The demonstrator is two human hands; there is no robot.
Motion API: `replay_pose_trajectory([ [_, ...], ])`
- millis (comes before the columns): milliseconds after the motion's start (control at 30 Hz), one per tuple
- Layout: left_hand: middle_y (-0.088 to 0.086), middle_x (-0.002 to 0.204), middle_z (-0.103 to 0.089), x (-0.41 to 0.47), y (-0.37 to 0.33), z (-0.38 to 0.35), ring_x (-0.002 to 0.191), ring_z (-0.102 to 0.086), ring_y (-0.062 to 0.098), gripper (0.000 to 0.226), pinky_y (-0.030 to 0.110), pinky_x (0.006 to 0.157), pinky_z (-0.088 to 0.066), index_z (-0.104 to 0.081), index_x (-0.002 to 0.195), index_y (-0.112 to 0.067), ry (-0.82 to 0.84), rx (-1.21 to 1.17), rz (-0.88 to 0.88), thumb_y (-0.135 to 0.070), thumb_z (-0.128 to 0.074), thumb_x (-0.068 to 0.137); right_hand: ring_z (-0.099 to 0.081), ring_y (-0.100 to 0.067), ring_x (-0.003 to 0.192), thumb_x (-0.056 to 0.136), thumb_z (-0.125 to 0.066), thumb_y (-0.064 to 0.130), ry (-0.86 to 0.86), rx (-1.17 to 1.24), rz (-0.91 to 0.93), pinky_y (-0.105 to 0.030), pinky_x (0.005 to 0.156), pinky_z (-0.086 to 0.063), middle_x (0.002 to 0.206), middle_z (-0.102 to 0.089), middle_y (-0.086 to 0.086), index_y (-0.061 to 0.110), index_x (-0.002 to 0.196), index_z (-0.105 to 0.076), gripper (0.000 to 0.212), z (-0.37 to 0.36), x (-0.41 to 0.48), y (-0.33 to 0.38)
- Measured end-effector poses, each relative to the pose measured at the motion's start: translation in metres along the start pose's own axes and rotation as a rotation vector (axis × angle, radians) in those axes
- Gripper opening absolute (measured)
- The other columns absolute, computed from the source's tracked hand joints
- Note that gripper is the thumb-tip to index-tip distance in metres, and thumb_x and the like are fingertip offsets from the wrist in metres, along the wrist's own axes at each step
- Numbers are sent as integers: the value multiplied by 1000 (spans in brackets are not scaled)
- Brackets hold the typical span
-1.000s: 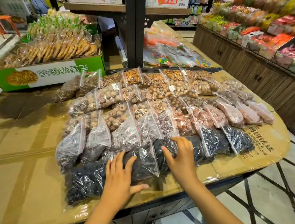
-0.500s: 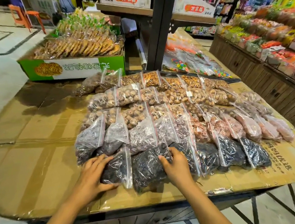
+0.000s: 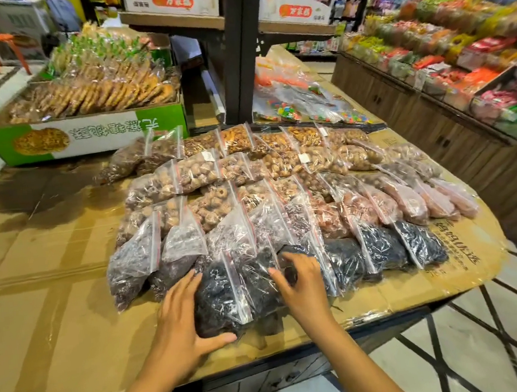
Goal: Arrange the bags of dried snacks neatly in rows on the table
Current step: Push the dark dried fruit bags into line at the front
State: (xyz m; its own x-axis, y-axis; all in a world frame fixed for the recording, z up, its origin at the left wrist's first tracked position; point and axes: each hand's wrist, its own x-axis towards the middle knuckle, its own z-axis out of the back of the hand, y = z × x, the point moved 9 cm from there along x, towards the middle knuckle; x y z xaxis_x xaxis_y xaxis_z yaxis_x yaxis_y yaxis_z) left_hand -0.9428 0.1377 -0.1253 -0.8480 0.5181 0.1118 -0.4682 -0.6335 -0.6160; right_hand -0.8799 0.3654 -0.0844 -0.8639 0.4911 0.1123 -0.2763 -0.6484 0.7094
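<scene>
Squaring the dark bag [image 3: 219,296] at the table's [image 3: 57,307] near edge, the left hand [image 3: 180,321] is pressing flat-fingered, the right hand's [image 3: 305,282] grip unclear; gentle nudging is looking wisest.

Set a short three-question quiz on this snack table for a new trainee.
1. True or false: the left hand touches the nearest dark bag.
2. The green carton of biscuits stands: A) beyond the bags, to the left; B) at the near right edge; C) on the floor.
3. Fill in: the right hand touches the ___ row of bags.
Key: 1 true; 2 A; 3 front.
</scene>
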Motion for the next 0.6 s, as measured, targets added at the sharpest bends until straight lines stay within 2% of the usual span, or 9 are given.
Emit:
replay_pose_trajectory([
  [67,-4,156,-13,2,-30,8,141,-15,21,118,42,116,-14,-1,148,-35,-117,123,-115,-90,-48,56,-41,-14,115,85,-56,51,-176,-28,-29,-31,97,-38,117,-55,-1,13,123,-55,53,29,-1,-12],
  [133,5,156,-15,8,-63,3,140,-15,25,115,39,116,-6,-2,151,-28,-172,237,-214,-89,-43,62,-40,-22,119,84,-55,55,-307,-75,-168,-39,98,-39,122,-56,-7,9,124,-54,61,54,1,-41],
  [200,11,155,-21,16,-83,-17,140,-21,31,110,43,113,-8,-10,152,-25,-128,335,-262,-87,-38,65,-41,-27,122,86,-55,55,-263,-132,-338,-42,100,-39,127,-56,-10,7,127,-52,63,61,3,-72],
  [233,12,153,-27,20,-88,-29,138,-29,33,105,47,112,-13,-18,150,-24,-86,384,-285,-85,-37,67,-43,-29,121,87,-55,53,-212,-143,-363,-43,99,-40,124,-58,-11,7,124,-55,59,59,5,-82],
  [300,12,147,-40,27,-85,-48,127,-48,35,91,49,105,-30,-34,143,-21,16,468,-322,-77,-34,72,-49,-29,112,90,-56,44,-151,-100,-322,-42,89,-44,108,-63,-9,11,107,-64,38,54,6,-88],
  [367,10,142,-47,33,-75,-52,116,-58,33,82,48,96,-44,-39,138,-18,82,504,-316,-71,-32,75,-51,-26,103,92,-58,31,-106,-40,-283,-37,77,-41,94,-65,-5,18,89,-64,14,50,8,-85],
  [433,9,144,-44,36,-70,-51,112,-59,32,80,47,93,-47,-38,138,-17,90,521,-320,-69,-32,78,-51,-24,100,93,-57,25,-75,-11,-277,-36,75,-41,89,-65,-5,21,86,-62,9,49,12,-84],
  [533,6,150,-28,37,-68,-50,114,-57,32,83,46,94,-45,-31,142,-18,103,539,-335,-72,-33,80,-53,-26,98,94,-56,21,-60,-4,-269,-39,76,-46,83,-63,-4,16,85,-61,12,49,19,-82],
  [600,7,149,-33,35,-72,-48,119,-54,33,90,48,99,-41,-35,141,-18,118,523,-330,-80,-34,76,-52,-24,97,93,-55,21,-51,-29,-234,-37,75,-45,82,-61,-3,14,85,-62,13,51,21,-78],
])
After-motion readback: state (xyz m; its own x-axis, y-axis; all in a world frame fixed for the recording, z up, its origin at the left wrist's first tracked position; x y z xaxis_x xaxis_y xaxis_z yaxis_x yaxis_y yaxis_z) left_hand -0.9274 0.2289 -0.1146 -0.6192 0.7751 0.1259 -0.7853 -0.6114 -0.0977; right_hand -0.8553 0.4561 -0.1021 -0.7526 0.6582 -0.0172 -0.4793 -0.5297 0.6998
